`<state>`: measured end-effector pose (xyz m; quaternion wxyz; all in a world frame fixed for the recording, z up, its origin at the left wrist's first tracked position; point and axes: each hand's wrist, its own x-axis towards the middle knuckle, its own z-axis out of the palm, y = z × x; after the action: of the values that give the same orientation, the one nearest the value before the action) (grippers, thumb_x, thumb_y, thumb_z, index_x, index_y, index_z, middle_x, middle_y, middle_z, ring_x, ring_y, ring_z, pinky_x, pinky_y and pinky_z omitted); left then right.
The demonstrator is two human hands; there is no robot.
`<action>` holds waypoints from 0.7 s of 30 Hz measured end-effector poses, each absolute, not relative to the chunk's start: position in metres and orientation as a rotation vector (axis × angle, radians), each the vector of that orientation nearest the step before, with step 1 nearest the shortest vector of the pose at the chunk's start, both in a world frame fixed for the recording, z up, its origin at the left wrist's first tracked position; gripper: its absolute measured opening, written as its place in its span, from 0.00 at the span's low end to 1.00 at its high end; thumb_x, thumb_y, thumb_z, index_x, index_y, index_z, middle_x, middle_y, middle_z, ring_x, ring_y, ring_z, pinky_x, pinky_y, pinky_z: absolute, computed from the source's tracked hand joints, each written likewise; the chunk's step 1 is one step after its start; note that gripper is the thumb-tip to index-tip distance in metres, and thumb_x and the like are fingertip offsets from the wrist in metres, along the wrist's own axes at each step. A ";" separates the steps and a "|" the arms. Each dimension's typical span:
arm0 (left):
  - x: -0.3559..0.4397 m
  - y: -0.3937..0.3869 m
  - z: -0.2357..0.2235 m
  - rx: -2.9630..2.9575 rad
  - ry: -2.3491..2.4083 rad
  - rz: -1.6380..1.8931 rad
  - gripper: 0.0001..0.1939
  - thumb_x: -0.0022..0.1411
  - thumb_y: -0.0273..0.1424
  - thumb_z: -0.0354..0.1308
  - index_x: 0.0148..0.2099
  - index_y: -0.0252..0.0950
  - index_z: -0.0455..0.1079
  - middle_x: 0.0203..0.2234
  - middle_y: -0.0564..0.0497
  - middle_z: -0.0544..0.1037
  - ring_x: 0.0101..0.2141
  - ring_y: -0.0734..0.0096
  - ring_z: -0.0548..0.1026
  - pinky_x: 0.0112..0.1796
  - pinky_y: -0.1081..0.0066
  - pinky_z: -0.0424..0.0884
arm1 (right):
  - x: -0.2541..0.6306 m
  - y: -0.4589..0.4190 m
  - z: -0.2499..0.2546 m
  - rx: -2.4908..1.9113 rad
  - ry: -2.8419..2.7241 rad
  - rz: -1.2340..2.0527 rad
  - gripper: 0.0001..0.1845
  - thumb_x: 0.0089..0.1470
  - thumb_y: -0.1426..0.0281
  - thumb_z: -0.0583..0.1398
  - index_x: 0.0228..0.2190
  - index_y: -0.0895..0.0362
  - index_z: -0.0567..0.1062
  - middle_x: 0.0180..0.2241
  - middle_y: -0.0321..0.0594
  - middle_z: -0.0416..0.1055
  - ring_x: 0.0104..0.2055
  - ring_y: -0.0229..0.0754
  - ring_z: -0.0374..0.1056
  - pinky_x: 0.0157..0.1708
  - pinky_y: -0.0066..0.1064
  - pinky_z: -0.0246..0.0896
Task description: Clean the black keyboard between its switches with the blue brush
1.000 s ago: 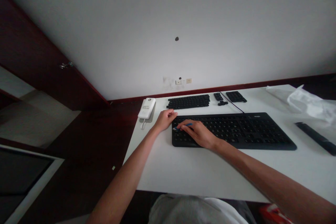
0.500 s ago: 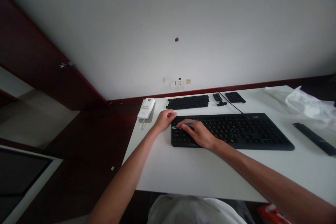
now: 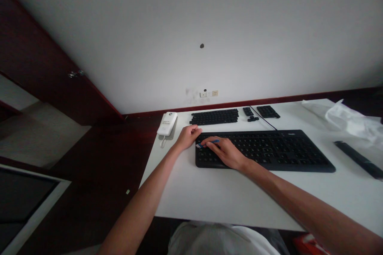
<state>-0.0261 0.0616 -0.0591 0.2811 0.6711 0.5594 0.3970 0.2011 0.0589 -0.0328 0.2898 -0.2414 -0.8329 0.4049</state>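
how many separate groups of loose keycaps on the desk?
3, all behind the keyboard: a long block at the left, a small cluster in the middle, a squarish block at the right. Others may be hidden under the hands.

- White table point(image 3: 209, 195): carries every item listed below.
- White handset-like device point(image 3: 167, 123): at the far left corner of the table, a short cord at its near end.
- Loose black keycaps, large block point(image 3: 214, 116): laid out in rows near the far edge.
- Smaller keycap groups point(image 3: 248, 111) and point(image 3: 268, 111): right of the large block.
- Black cable point(image 3: 263, 120): runs between these two groups.
- Crumpled white plastic sheet point(image 3: 350, 121): far right.
- Long black bar point(image 3: 359, 158): just in front of the sheet.
- Wall sockets point(image 3: 208, 93): low on the white wall.
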 end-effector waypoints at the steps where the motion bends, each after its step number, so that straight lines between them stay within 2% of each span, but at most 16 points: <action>1: -0.026 0.062 -0.059 1.795 1.503 1.060 0.23 0.68 0.46 0.53 0.27 0.36 0.56 0.21 0.58 0.58 0.26 0.76 0.57 0.28 0.71 0.52 | 0.201 0.059 -0.033 -0.630 -2.221 1.081 0.18 0.71 0.62 0.52 0.48 0.52 0.81 0.48 0.42 0.80 0.49 0.47 0.76 0.53 0.38 0.68; 13: -0.025 0.060 -0.055 1.783 1.495 1.068 0.23 0.67 0.46 0.53 0.26 0.36 0.55 0.21 0.58 0.58 0.26 0.76 0.57 0.28 0.71 0.53 | 0.201 0.057 -0.028 -0.654 -2.202 1.092 0.18 0.70 0.62 0.53 0.47 0.53 0.81 0.45 0.41 0.81 0.47 0.46 0.77 0.51 0.35 0.69; 21: -0.024 0.058 -0.053 1.786 1.508 1.067 0.24 0.67 0.47 0.52 0.27 0.36 0.56 0.21 0.58 0.57 0.26 0.76 0.57 0.29 0.72 0.52 | 0.201 0.059 -0.031 -0.675 -2.242 1.038 0.18 0.71 0.61 0.52 0.47 0.51 0.80 0.45 0.41 0.80 0.48 0.47 0.75 0.52 0.38 0.67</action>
<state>-0.0245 0.0582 -0.0527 0.2823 0.6667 0.5631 0.3984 0.2010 0.0588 -0.0312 0.2860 -0.2526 -0.8388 0.3883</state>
